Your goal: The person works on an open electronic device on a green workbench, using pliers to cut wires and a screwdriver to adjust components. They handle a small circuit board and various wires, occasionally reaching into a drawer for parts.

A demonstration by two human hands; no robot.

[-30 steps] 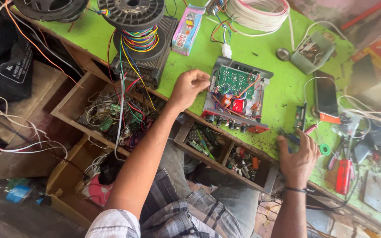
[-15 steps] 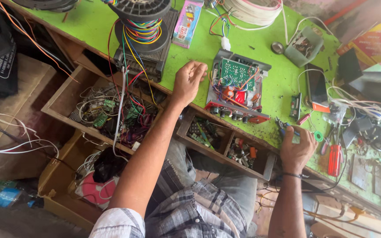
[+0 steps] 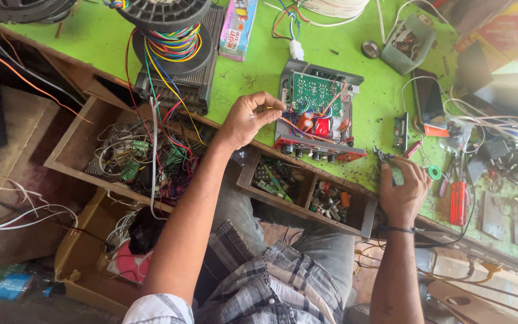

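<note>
Here, pinched thin wire (image 3: 283,120) beside boxy metal amplifier chassis (image 3: 319,114).

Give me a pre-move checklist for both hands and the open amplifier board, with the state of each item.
1. Left hand pinching a wire at the amplifier: ok.
2. Right hand on a small tool at the bench edge: ok.
3. Circuit board exposed, no cover: ok.
4. Power off: cannot tell.
5. Red screwdriver near right hand: ok.
6. Bench around amplifier free of clutter: not ok, loose wires and parts.
</note>
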